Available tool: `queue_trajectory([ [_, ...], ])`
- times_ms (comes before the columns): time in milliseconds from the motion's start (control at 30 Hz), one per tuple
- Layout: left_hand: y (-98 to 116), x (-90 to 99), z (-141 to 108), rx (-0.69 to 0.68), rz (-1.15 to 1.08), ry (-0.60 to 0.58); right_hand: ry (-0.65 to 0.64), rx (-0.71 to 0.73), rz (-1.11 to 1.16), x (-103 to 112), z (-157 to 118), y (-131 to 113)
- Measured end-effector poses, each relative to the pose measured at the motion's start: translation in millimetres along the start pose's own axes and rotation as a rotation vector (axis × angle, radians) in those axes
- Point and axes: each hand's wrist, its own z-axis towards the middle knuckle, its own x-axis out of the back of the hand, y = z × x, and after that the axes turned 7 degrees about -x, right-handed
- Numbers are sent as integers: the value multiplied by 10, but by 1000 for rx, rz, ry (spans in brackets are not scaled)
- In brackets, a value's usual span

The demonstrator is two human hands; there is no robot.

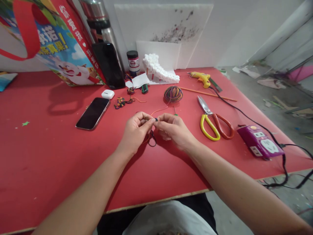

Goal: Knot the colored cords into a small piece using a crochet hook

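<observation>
Fingers of the left hand (137, 130) and right hand (173, 128) pinch dark thread (156, 119) above the counter (156, 176), nearer than the thread ball (173, 94). Apparent step: fingertip thread-working; the next move calls for steady grip.

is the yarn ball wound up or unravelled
Mostly wound: the yarn ball is a round bundle, with a strand trailing toward the left hand.
</observation>
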Motion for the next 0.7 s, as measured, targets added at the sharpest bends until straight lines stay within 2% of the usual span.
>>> queue_trajectory([
  [333, 14, 26, -3, 5, -25, -49, -35, 13, 64, 19, 14, -14],
  [600, 9, 18, 5, 258, -400, -153, -107, 65, 17, 42, 50, 50],
  [700, 12, 1, -2, 311, -493, -143, -99, 83, 8, 39, 47, 63],
])
